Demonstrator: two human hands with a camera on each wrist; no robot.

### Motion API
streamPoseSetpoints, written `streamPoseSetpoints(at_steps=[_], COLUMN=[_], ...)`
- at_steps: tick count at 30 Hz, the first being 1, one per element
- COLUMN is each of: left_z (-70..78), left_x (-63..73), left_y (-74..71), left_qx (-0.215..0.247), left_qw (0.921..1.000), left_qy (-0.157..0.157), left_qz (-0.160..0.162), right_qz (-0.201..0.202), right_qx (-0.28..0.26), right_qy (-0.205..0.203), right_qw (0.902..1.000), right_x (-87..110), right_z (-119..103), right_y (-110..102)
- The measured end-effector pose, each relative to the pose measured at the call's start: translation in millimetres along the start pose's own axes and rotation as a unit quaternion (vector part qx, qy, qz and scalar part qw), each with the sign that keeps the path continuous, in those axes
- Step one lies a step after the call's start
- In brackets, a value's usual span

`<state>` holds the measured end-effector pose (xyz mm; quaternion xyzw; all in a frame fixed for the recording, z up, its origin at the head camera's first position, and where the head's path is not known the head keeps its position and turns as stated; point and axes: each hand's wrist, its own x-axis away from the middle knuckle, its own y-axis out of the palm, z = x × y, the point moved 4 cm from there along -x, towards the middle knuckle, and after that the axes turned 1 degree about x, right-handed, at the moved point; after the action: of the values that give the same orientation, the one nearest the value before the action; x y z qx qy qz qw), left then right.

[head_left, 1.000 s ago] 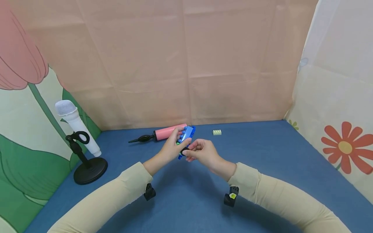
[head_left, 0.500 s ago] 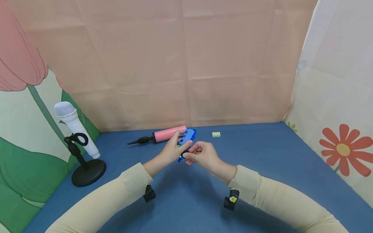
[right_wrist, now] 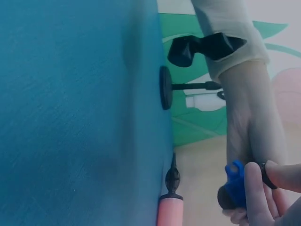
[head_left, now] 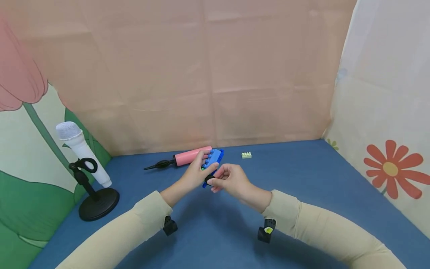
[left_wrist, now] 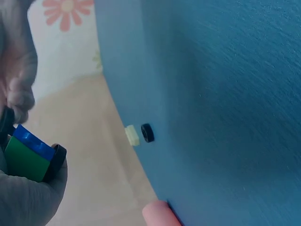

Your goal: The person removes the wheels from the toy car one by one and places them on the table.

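My left hand [head_left: 190, 178] grips a blue building-block toy vehicle [head_left: 211, 158], raised over the table. A green underside [left_wrist: 24, 160] and a black wheel [left_wrist: 56, 162] show in the left wrist view. From the right, my right hand [head_left: 236, 182] pinches a black wheel [head_left: 209, 179] between thumb and fingers, against the near end of the toy. Whether that wheel is seated on the toy is hidden by the fingers. In the right wrist view a blue loop [right_wrist: 233, 169] sticks out from the toy's end.
Behind the hands lie a pink hand pump [head_left: 188, 156] with a black nozzle and a pale yellow block [head_left: 246, 155]. A loose black wheel [left_wrist: 147, 133] rests beside that block. On the left a white microphone [head_left: 82, 149] leans in a black stand [head_left: 99, 204].
The head view has shifted slightly, moving the scene a little left. Both hands keep their hold on the toy and wheel, with only small finger motion.
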<state>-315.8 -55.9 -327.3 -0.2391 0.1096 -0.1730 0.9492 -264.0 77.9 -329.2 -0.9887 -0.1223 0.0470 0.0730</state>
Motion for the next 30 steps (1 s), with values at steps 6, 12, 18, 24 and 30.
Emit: streamPoseSetpoints(at_steps=[6, 12, 18, 24, 30], left_z=[-2.4, -8.5, -14.2, -18.1, -21.8], left_x=[1.3, 3.6, 6.9, 9.4, 12.3], left_y=[0.1, 1.1, -0.8, 0.7, 4.2], left_qx=[0.008, 0.025, 0.038, 0.035, 0.051], left_qw=[0.9999, 0.9995, 0.9985, 0.9981, 0.9967], left_qy=[-0.001, -0.016, -0.039, -0.05, -0.062], left_qz=[-0.012, -0.013, 0.001, -0.005, -0.008], right_qz=[-0.009, -0.017, -0.003, 0.003, 0.012], right_qx=[-0.017, -0.031, -0.023, -0.021, -0.034], right_qy=[0.007, 0.017, 0.033, 0.041, 0.048], right_qw=[0.9998, 0.9992, 0.9992, 0.9989, 0.9982], right_x=[4.0, 5.6, 4.4, 3.4, -0.2], right_z=[-3, -4, -4, -6, -3], right_y=[-6, -11, -19, -28, -38])
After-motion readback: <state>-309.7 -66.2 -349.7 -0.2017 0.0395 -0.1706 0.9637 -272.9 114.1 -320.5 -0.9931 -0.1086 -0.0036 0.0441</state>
